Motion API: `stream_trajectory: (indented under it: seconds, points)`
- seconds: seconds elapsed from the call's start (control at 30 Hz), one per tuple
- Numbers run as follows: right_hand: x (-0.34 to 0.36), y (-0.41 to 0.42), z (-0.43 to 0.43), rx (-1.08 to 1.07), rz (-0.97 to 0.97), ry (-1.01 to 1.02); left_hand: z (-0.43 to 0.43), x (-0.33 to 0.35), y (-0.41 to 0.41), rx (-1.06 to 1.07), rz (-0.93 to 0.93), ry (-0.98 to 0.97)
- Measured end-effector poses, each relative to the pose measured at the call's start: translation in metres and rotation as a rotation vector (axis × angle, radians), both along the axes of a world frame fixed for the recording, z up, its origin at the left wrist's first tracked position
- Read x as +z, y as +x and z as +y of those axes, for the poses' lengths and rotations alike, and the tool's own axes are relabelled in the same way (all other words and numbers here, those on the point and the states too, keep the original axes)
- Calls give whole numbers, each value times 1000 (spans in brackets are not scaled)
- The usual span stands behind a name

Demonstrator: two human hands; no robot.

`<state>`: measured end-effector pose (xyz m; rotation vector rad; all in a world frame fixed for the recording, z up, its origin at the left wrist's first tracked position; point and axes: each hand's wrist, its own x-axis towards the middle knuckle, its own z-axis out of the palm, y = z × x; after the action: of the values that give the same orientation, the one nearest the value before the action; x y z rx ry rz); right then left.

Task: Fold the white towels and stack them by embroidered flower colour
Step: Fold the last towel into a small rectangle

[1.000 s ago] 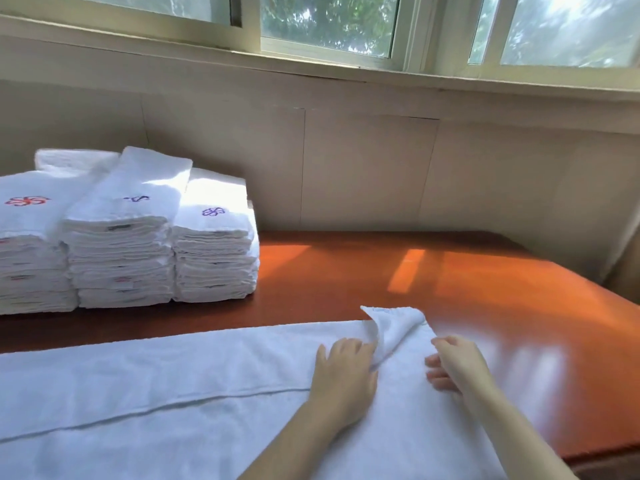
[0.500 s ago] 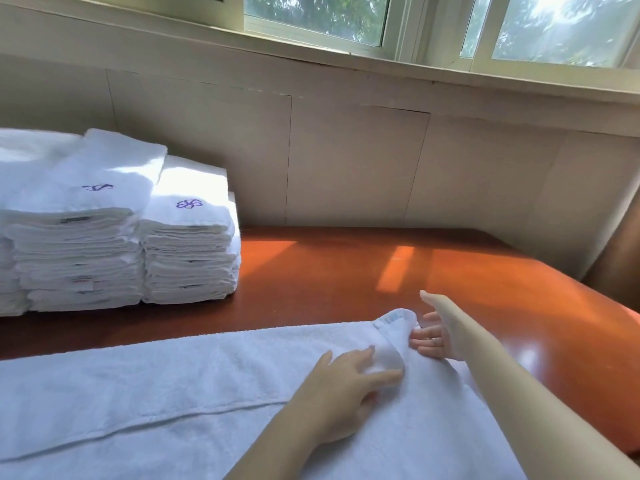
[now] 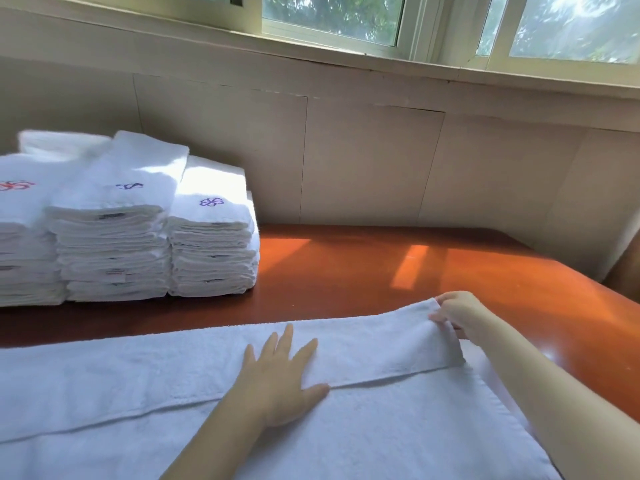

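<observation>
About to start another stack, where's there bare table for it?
Bare wooden table lies right of the purple-flower stack, between the wall and the spread towel. The left end is crowded with stacks; the right hand grips the towel corner.

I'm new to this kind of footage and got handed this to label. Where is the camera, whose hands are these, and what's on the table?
There is no machine here. The single picture comes from a wide-angle camera worn on a person's head, looking forward and down, so the two bare arms entering from the bottom are the wearer's own.

A white towel lies spread across a reddish wooden table, with its far part folded over toward the wearer. The left hand lies flat and open on it at the fold's edge. The right hand pinches the towel's far right corner in its fingers.

At the back left stand stacks of folded towels; the top ones show embroidered flowers, one red, two purple. Behind is a panelled wall under windows.
</observation>
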<state>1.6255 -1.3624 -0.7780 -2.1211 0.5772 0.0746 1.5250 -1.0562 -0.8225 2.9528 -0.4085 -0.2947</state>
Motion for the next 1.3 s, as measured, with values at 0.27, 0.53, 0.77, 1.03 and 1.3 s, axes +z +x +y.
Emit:
stream_trajectory:
  seconds: [0.27, 0.53, 0.77, 1.03, 1.3]
  points:
    - [-20, 0, 5, 43, -75, -199, 10, -19, -2, 49, -150, -57]
    - [-18, 10, 6, 86, -45, -504, 11, -20, 4, 30, -131, -27]
    - [-40, -13, 10, 125, -66, -1007, 12, -15, 0, 8, -115, -56]
    - [-31, -38, 106, 274, -525, -1011, 59, 4, 0, 209, 24, 12]
    - [-54, -55, 244, 820, -204, -724, 140, -2, -33, 575, 73, -39]
